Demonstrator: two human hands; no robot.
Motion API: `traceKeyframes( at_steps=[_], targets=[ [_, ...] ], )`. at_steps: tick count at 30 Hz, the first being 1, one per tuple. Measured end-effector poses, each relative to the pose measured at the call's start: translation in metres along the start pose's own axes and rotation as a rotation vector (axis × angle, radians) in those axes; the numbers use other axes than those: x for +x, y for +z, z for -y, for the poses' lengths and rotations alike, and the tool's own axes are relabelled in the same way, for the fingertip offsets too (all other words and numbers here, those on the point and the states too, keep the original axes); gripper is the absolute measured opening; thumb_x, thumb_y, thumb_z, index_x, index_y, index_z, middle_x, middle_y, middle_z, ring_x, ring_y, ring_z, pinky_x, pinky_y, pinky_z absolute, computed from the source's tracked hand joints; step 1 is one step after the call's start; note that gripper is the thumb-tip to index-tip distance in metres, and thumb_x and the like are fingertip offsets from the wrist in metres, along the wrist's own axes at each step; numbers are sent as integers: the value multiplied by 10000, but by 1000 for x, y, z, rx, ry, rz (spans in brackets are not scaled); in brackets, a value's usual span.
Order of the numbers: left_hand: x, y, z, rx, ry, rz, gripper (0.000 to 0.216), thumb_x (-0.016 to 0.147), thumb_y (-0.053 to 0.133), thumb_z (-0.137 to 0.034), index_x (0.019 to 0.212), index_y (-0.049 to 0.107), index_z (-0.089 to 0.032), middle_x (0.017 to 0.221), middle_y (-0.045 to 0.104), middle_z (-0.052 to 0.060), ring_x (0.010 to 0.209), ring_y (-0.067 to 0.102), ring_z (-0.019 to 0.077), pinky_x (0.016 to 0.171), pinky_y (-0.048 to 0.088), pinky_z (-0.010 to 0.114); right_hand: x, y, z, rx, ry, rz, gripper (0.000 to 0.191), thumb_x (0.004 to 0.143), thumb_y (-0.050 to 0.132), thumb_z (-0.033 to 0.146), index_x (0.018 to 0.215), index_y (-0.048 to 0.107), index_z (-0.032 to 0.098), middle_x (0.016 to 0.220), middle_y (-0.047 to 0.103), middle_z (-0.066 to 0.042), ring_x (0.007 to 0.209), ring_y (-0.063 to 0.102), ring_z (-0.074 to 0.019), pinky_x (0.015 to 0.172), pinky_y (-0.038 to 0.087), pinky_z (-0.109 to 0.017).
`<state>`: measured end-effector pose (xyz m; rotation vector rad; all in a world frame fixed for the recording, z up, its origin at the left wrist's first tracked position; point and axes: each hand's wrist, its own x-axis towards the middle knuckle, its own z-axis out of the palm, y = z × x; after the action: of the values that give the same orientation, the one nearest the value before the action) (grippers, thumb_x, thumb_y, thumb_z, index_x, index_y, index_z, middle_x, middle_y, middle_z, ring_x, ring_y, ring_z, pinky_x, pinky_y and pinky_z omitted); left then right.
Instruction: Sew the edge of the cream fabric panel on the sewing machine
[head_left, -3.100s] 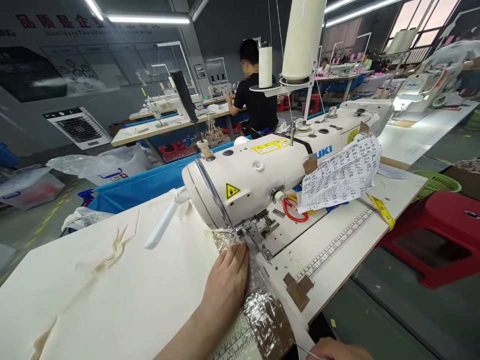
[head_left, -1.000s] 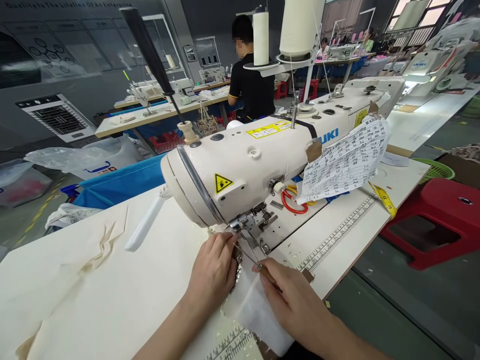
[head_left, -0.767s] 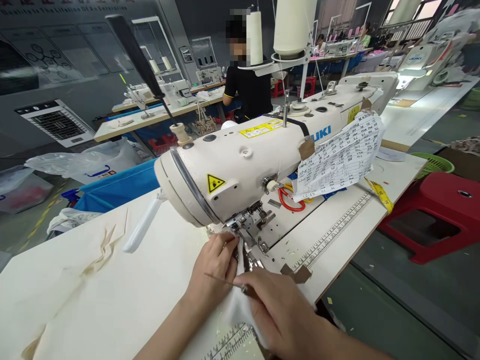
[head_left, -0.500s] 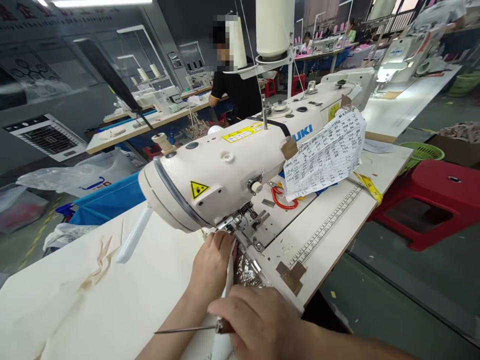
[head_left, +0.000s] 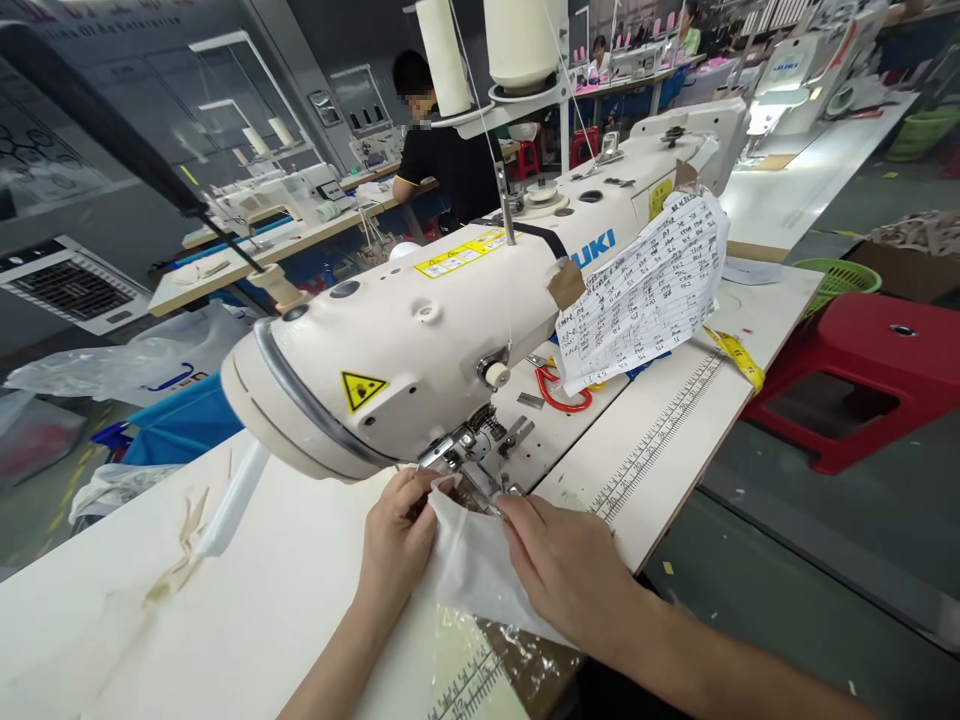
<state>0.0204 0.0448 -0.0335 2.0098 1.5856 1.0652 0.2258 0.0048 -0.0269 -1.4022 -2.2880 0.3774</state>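
Here, the white cloth (head_left: 480,565) spreads between both hands, just below the sewing machine's head (head_left: 420,370). The left hand (head_left: 397,530) pinches its upper-left corner; the right hand (head_left: 574,570) curls against its right side, grip hidden.

White table (head_left: 285,590) with 1 sewing machine (head_left: 420,330), red-handled scissors (head_left: 564,407), yellow tape (head_left: 739,359).

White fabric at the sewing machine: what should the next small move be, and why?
Probably smooth the white fabric flat near the metal foot: the left hand pinches its edge, the right hand is at its other side, and the stretch between them looks softly creased.
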Motion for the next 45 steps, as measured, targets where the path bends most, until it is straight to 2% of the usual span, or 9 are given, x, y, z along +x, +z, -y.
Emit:
traceKeyframes(
  at_steps=[5, 10, 15, 21, 29, 37, 45],
  targets=[
    [0, 0, 3, -37, -25, 1, 168, 864, 584, -315, 825, 729, -240, 862, 704, 28, 829, 652, 196, 703, 507, 297, 1, 1, -2, 58, -24, -39, 204, 971, 422, 149, 1103, 578, 158, 847, 693, -70, 701, 680, -216, 529, 407, -295],
    [0, 0, 5, -26, -58, 8, 174, 870, 586, -317, 854, 740, -238, 880, 699, 30, 853, 646, 198, 711, 495, 292, 3, 2, -4, 62, -30, -3, 206, 974, 418, 145, 1113, 570, 154, 864, 690, -73, 701, 665, -192, 528, 388, -274],
    [0, 1, 2, -32, -80, -3, 180, 864, 593, -329, 818, 735, -230, 768, 644, 14, 819, 633, 194, 688, 483, 282, 4, 4, -5, 50, -25, -8, 215, 988, 395, 169, 1102, 578, 155, 852, 686, -64, 675, 657, -201, 505, 375, -288],
    [2, 0, -1, -28, -58, 7, 188, 867, 579, -331, 808, 724, -228, 767, 651, 17, 817, 632, 195, 694, 487, 286, 6, 4, -4, 37, -34, -19, 203, 988, 400, 167, 1099, 569, 159, 843, 687, -62, 676, 653, -184, 510, 375, -271],
    [3, -2, -2, 47, -45, 13, 231, 863, 570, -389, 771, 705, -225, 782, 671, 34, 787, 632, 202, 680, 496, 295, 6, 6, -3, 39, -46, -15, 201, 978, 417, 143, 1104, 574, 152, 866, 683, -64, 702, 673, -208, 514, 408, -296],
    [4, -1, 3, 74, -77, 18, 221, 844, 559, -372, 737, 681, -221, 643, 561, 3, 749, 614, 206, 651, 474, 292, 4, 7, -5, 79, -75, -32, 222, 975, 403, 133, 1135, 555, 152, 914, 689, -72, 755, 668, -191, 557, 440, -274],
    [5, -2, 1, 101, -94, 22, 244, 848, 549, -401, 737, 670, -221, 661, 602, 8, 734, 624, 202, 616, 477, 280, 6, 5, -3, 91, -49, -12, 233, 979, 380, 136, 1123, 562, 141, 892, 682, -88, 733, 666, -208, 534, 437, -294]
  ],
)
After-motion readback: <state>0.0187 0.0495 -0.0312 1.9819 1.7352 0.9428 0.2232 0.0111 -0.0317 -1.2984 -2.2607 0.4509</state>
